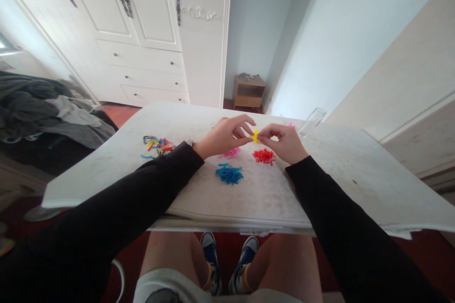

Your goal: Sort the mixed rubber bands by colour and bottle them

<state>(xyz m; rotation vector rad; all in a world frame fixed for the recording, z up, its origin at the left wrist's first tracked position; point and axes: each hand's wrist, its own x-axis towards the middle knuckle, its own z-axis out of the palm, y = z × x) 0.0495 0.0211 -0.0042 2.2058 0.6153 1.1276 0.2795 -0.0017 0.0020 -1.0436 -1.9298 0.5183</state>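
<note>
My left hand (pixel 231 135) is over the middle of the table, its thumb and a fingertip close together at the yellow rubber bands (pixel 255 136), its top finger raised. From the other side, my right hand (pixel 282 142) pinches thumb and forefinger at the same yellow cluster. Whatever sits between the fingertips is too small to make out. Just below the right hand lies a pile of red rubber bands (pixel 263 156). Pink bands (pixel 232 153) show partly under my left hand, and a blue pile (pixel 229 174) lies nearer to me.
A mixed-colour heap of bands (pixel 159 145) lies beside my left forearm. A clear glass jar (pixel 313 120) is at the table's far right, with a pink bit (pixel 291 125) beside it. The white table (pixel 334 194) has its front edge above my knees; dark clothes (pixel 31 99) are piled left.
</note>
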